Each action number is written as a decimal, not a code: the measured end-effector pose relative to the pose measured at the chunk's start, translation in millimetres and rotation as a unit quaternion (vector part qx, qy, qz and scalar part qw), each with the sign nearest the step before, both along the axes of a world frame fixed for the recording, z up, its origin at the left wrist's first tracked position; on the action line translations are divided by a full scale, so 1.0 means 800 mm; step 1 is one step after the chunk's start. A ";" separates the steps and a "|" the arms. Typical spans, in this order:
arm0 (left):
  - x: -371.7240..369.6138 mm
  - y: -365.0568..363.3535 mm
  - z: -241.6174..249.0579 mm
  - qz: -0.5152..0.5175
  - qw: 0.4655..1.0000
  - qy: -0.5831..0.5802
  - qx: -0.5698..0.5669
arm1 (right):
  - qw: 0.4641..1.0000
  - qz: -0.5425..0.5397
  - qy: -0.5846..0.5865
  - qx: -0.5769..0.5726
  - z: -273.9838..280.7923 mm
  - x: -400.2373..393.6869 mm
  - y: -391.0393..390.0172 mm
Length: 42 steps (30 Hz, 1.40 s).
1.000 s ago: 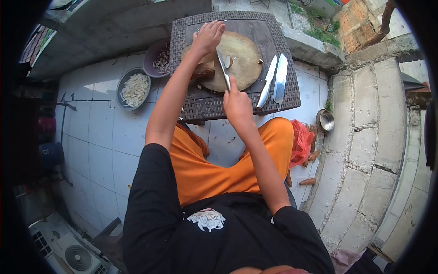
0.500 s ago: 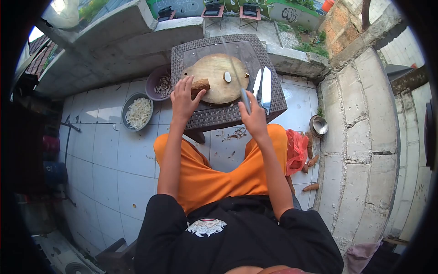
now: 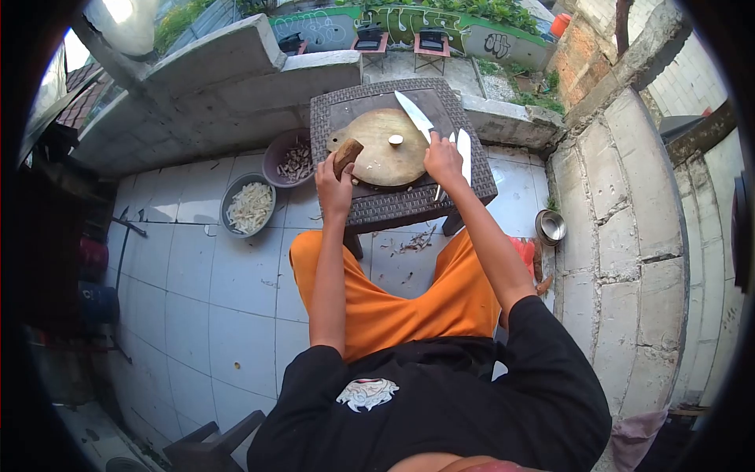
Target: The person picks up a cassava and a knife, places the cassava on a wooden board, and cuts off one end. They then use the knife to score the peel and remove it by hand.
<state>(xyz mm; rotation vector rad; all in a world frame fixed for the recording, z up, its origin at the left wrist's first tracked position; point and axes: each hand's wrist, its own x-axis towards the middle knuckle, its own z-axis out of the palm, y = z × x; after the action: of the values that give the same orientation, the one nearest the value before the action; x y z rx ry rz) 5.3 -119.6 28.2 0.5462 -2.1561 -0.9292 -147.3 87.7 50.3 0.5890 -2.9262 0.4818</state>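
Note:
My left hand (image 3: 334,189) is closed around a brown-skinned cassava root (image 3: 346,157), tilted up at the left edge of the round wooden cutting board (image 3: 377,161). My right hand (image 3: 445,164) is at the board's right edge, closed on the handle of a large knife (image 3: 412,111). That knife's wide blade points away and to the left, over the far right of the board. A small white-faced cut end of cassava (image 3: 395,140) sits on the board. Beside my right hand lies another broad knife (image 3: 465,153); a further slim blade there is mostly hidden by the hand.
The board rests on a brown woven table (image 3: 377,211). On the tiled floor to the left stand a grey bowl of pale cut pieces (image 3: 248,206) and a purple basin with peelings (image 3: 288,157). Metal bowls (image 3: 550,226) and a red plastic bag (image 3: 522,250) are at right.
My left hand has lifted the cassava root from lying on the board to a tilted hold. My right hand has moved right, and its knife now lies lower, blade turned flat.

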 end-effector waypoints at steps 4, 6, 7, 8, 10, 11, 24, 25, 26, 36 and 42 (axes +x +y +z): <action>0.003 -0.020 -0.003 0.029 0.987 0.068 0.146 | 0.999 0.029 0.013 0.024 -0.015 -0.011 -0.007; 0.005 -0.028 -0.002 0.042 0.981 0.076 0.173 | 0.999 0.027 0.007 0.021 -0.010 -0.025 -0.001; 0.007 -0.032 -0.002 0.057 0.979 0.071 0.181 | 1.000 0.022 -0.002 0.013 -0.009 -0.032 0.000; 0.008 -0.035 0.003 0.068 0.977 0.065 0.190 | 1.000 0.012 -0.003 0.014 -0.005 -0.040 0.002; 0.013 -0.034 0.011 0.071 0.982 0.056 0.165 | 0.998 -0.006 -0.002 0.064 0.012 -0.062 0.009; 0.013 -0.035 0.013 0.065 0.985 0.053 0.148 | 0.997 -0.004 -0.015 0.072 0.015 -0.072 0.013; 0.011 -0.063 0.004 0.052 0.945 0.094 0.308 | 0.990 0.138 0.017 -0.024 -0.002 -0.067 0.001; 0.016 -0.062 0.013 0.024 0.911 0.103 0.399 | 0.988 0.152 0.030 -0.027 -0.010 -0.058 0.004; 0.021 -0.061 0.020 -0.005 0.867 0.111 0.485 | 0.985 0.166 0.044 -0.030 -0.017 -0.054 0.004; 0.017 -0.037 0.021 -0.031 0.837 0.192 0.511 | 0.957 0.244 -0.048 -0.150 0.004 -0.032 -0.073; 0.022 -0.039 0.040 -0.066 0.819 0.231 0.522 | 0.967 0.241 -0.030 -0.073 0.001 -0.031 -0.131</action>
<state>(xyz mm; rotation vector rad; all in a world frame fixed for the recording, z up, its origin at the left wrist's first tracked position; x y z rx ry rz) 22.9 -150.9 60.2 0.5740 -1.1068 -2.0784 -172.1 -17.3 51.3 1.2909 -2.7515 0.7664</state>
